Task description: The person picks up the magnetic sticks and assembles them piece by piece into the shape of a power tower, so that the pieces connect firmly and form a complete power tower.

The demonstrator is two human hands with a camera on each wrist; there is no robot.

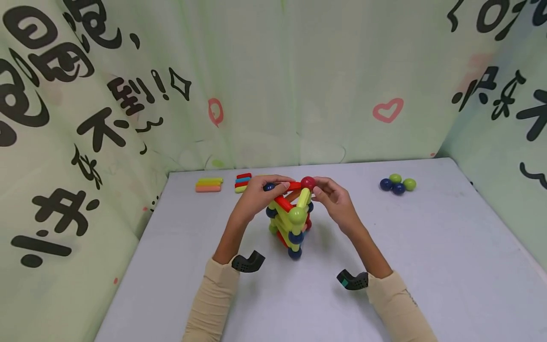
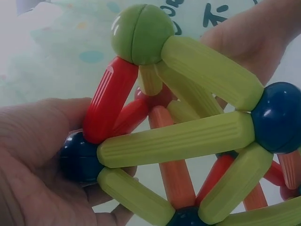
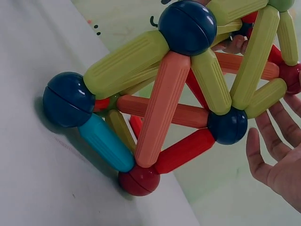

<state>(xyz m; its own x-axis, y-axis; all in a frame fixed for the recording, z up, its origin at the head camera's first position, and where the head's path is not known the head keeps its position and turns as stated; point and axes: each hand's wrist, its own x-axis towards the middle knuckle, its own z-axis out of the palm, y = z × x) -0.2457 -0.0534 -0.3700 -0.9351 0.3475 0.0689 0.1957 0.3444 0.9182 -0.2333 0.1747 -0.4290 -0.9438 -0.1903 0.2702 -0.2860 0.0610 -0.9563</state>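
Note:
A tower of ribbed magnetic rods and balls (image 1: 297, 216) stands on the table between both hands. At its top left, the left hand (image 1: 255, 195) grips a dark blue ball (image 2: 81, 157), with the fingers passing behind it in the left wrist view. The right hand (image 1: 337, 202) pinches a red ball (image 1: 308, 183) at the top right corner; its other fingers spread loosely beside the tower. A red rod (image 1: 294, 186) spans between these two balls. Nearest the viewer at the top sits a green ball (image 2: 142, 34), joined to a red rod (image 2: 111, 100) and a yellow-green rod (image 2: 214, 71).
Several loose balls (image 1: 398, 184), dark blue and green, lie at the back right. Yellow and orange rods (image 1: 209, 185) are stacked at the back left, and more red, blue and green rods (image 1: 242, 181) lie partly behind the left hand. A printed curtain (image 1: 273, 85) hangs behind the table.

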